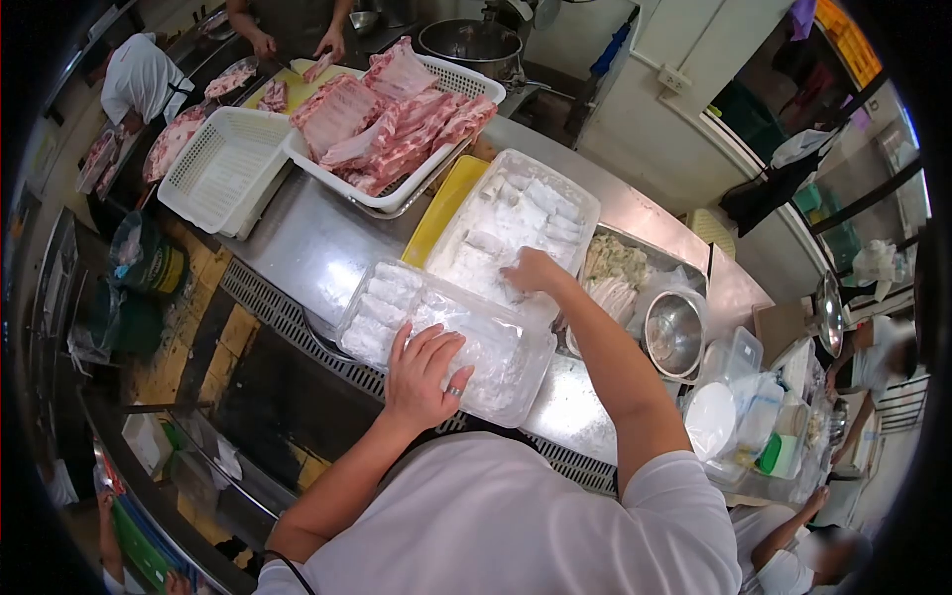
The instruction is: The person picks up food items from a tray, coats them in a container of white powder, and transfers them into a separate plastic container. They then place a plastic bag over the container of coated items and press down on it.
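Note:
My left hand (pixel 428 369) lies with its fingers outstretched over the near clear plastic tray (pixel 540 372), a ring on one finger. Several white-coated rolls (pixel 375 315) line the left part of that tray, and plastic film and white powder cover its right part. Farther off, my right hand (pixel 535 273) reaches down into the white powder (pixel 476 264) of a second plastic tray (pixel 592 210). Its fingers are curled together, and their tips are hidden, so what they hold cannot be made out. More powdered rolls (pixel 550 203) lie at that tray's far end.
White baskets, one with raw rib racks (pixel 397 124), stand to the left beside a yellow board (pixel 433 213). A metal bowl (pixel 674 332) and a pan of pale food (pixel 615 263) sit at right. Across the counter a person's hands (pixel 332 45) handle meat.

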Action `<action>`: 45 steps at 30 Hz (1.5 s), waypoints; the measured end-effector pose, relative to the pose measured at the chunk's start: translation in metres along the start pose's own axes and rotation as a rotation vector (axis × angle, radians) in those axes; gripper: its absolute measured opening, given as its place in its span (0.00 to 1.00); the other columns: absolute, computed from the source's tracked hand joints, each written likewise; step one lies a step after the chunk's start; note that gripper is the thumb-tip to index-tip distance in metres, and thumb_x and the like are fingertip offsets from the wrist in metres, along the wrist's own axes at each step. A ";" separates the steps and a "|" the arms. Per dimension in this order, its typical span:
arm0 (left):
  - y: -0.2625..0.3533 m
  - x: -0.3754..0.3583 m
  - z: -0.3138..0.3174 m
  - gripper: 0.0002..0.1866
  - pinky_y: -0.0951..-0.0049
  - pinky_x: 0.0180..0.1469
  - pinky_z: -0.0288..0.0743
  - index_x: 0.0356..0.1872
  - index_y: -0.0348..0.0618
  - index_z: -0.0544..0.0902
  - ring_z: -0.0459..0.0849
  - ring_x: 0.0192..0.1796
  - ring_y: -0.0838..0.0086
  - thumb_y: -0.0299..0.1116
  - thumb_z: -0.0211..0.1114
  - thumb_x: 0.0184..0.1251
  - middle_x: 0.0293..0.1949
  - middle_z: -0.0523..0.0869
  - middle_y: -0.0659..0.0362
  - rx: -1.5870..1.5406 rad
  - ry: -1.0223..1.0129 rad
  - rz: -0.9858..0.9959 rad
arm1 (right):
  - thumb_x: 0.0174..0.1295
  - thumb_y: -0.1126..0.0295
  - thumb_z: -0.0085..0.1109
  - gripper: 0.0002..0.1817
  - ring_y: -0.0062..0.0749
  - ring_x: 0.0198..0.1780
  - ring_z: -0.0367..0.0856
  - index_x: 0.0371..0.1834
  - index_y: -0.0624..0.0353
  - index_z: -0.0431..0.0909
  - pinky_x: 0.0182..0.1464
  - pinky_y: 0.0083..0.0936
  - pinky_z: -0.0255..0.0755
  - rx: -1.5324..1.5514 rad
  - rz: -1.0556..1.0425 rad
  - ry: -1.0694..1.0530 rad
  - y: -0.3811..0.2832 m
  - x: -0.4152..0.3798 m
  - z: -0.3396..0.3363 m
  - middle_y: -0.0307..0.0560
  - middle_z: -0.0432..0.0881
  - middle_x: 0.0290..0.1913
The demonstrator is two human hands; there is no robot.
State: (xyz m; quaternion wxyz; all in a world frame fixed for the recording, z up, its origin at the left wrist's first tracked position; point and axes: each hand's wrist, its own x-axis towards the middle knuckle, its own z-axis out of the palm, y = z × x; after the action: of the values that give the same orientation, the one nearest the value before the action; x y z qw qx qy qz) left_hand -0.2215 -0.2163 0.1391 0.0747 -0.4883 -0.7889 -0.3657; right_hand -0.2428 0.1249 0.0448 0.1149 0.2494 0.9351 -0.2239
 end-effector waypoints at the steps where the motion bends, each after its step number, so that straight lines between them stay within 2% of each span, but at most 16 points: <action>1: 0.000 0.000 0.000 0.21 0.41 0.78 0.58 0.57 0.41 0.84 0.81 0.67 0.54 0.39 0.71 0.67 0.58 0.88 0.54 -0.002 0.003 0.001 | 0.60 0.58 0.67 0.23 0.63 0.53 0.89 0.46 0.72 0.88 0.60 0.44 0.81 0.040 0.002 -0.036 -0.011 -0.002 -0.001 0.72 0.89 0.48; 3: 0.000 0.001 0.000 0.21 0.41 0.78 0.58 0.57 0.40 0.84 0.81 0.66 0.54 0.39 0.70 0.67 0.58 0.88 0.54 -0.006 0.006 0.003 | 0.60 0.58 0.68 0.25 0.63 0.53 0.89 0.49 0.73 0.87 0.60 0.45 0.81 0.116 0.004 -0.110 -0.027 -0.009 -0.008 0.72 0.89 0.49; 6: 0.000 0.001 -0.001 0.20 0.42 0.78 0.58 0.57 0.40 0.84 0.81 0.66 0.54 0.38 0.70 0.68 0.57 0.88 0.54 -0.016 0.009 0.004 | 0.59 0.57 0.68 0.28 0.61 0.56 0.88 0.56 0.70 0.85 0.62 0.44 0.80 0.082 -0.001 -0.096 -0.036 -0.015 -0.022 0.71 0.88 0.52; 9: -0.003 0.000 -0.002 0.20 0.42 0.78 0.60 0.57 0.39 0.85 0.82 0.66 0.53 0.37 0.70 0.67 0.57 0.88 0.53 -0.049 0.032 0.009 | 0.59 0.58 0.69 0.27 0.60 0.59 0.86 0.58 0.66 0.85 0.62 0.42 0.79 0.233 -0.075 -0.007 -0.012 -0.026 -0.014 0.70 0.87 0.57; 12: -0.003 -0.001 -0.006 0.20 0.43 0.77 0.61 0.57 0.39 0.85 0.82 0.65 0.53 0.34 0.71 0.66 0.56 0.88 0.52 -0.106 0.048 0.003 | 0.58 0.63 0.67 0.26 0.59 0.61 0.86 0.60 0.63 0.85 0.64 0.41 0.79 0.053 -0.227 -0.074 0.001 -0.030 -0.009 0.69 0.87 0.58; 15: -0.004 -0.001 -0.009 0.20 0.44 0.77 0.62 0.58 0.39 0.85 0.82 0.65 0.53 0.31 0.71 0.65 0.56 0.88 0.51 -0.151 0.061 -0.001 | 0.58 0.68 0.67 0.25 0.59 0.61 0.86 0.60 0.63 0.85 0.63 0.41 0.80 -0.047 -0.236 -0.165 -0.002 -0.041 -0.021 0.66 0.87 0.58; 18: -0.005 0.000 -0.011 0.19 0.45 0.76 0.64 0.58 0.38 0.85 0.82 0.64 0.51 0.29 0.70 0.65 0.55 0.88 0.50 -0.198 0.082 0.001 | 0.56 0.71 0.67 0.26 0.57 0.60 0.86 0.62 0.62 0.85 0.63 0.41 0.80 0.000 -0.132 -0.142 -0.014 -0.059 -0.040 0.65 0.88 0.57; 21: -0.006 -0.001 -0.016 0.19 0.44 0.75 0.66 0.57 0.37 0.85 0.83 0.63 0.49 0.27 0.69 0.66 0.55 0.88 0.49 -0.263 0.122 -0.005 | 0.54 0.73 0.67 0.27 0.56 0.58 0.87 0.62 0.60 0.85 0.60 0.40 0.81 0.130 -0.098 -0.129 -0.025 -0.079 -0.049 0.64 0.89 0.54; 24: -0.010 0.002 -0.026 0.18 0.45 0.73 0.70 0.57 0.37 0.84 0.84 0.62 0.49 0.26 0.69 0.66 0.54 0.88 0.49 -0.280 0.163 0.006 | 0.55 0.73 0.68 0.26 0.57 0.51 0.90 0.61 0.57 0.86 0.56 0.40 0.83 0.132 -0.169 -0.066 -0.002 -0.070 -0.033 0.62 0.90 0.50; 27: -0.020 0.005 -0.034 0.18 0.46 0.72 0.71 0.57 0.37 0.84 0.84 0.61 0.48 0.25 0.69 0.65 0.54 0.88 0.48 -0.280 0.194 0.005 | 0.60 0.74 0.67 0.21 0.53 0.45 0.92 0.57 0.62 0.87 0.49 0.40 0.85 0.244 -0.019 0.132 0.005 -0.080 -0.047 0.58 0.92 0.45; 30: -0.035 0.009 -0.042 0.18 0.46 0.71 0.72 0.56 0.36 0.84 0.84 0.61 0.46 0.24 0.69 0.66 0.54 0.88 0.47 -0.272 0.233 -0.010 | 0.67 0.77 0.63 0.18 0.42 0.44 0.91 0.60 0.65 0.84 0.46 0.38 0.85 0.959 0.134 0.265 0.001 -0.103 -0.067 0.53 0.91 0.49; 33: -0.046 0.015 -0.050 0.17 0.48 0.69 0.74 0.56 0.35 0.84 0.83 0.61 0.46 0.23 0.69 0.67 0.54 0.88 0.46 -0.267 0.251 -0.045 | 0.72 0.79 0.56 0.13 0.38 0.41 0.89 0.57 0.70 0.81 0.40 0.36 0.84 1.443 0.061 0.283 -0.044 -0.144 -0.080 0.51 0.89 0.46; 38: -0.061 0.021 -0.054 0.18 0.52 0.67 0.75 0.57 0.35 0.84 0.83 0.62 0.47 0.23 0.70 0.66 0.54 0.88 0.46 -0.292 0.260 -0.051 | 0.73 0.80 0.54 0.13 0.38 0.46 0.87 0.58 0.69 0.80 0.45 0.35 0.83 1.460 0.227 0.196 -0.139 -0.180 -0.050 0.51 0.87 0.47; 40: -0.064 0.023 -0.056 0.18 0.52 0.67 0.76 0.57 0.35 0.85 0.83 0.62 0.47 0.23 0.70 0.66 0.55 0.88 0.46 -0.314 0.258 -0.061 | 0.72 0.78 0.58 0.15 0.39 0.49 0.86 0.60 0.70 0.80 0.50 0.35 0.83 1.570 0.131 0.119 -0.154 -0.165 -0.019 0.50 0.87 0.48; 43: -0.069 0.023 -0.056 0.19 0.53 0.67 0.76 0.57 0.36 0.85 0.83 0.62 0.48 0.22 0.70 0.65 0.55 0.87 0.46 -0.342 0.238 -0.067 | 0.67 0.79 0.61 0.20 0.48 0.52 0.87 0.63 0.69 0.78 0.55 0.38 0.83 1.064 0.106 0.264 -0.167 -0.149 0.013 0.56 0.87 0.53; 45: -0.070 0.022 -0.055 0.20 0.53 0.67 0.75 0.58 0.36 0.85 0.82 0.63 0.48 0.22 0.71 0.64 0.56 0.87 0.47 -0.339 0.218 -0.064 | 0.64 0.78 0.66 0.25 0.58 0.56 0.86 0.65 0.72 0.76 0.61 0.41 0.80 0.614 -0.012 0.427 -0.174 -0.173 0.010 0.65 0.84 0.57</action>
State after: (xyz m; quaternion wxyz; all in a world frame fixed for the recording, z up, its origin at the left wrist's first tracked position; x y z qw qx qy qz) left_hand -0.3039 -0.2546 0.1539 0.0649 -0.4260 -0.7183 -0.5462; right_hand -0.1855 -0.0867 0.1556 -0.1640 0.3078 0.8288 -0.4376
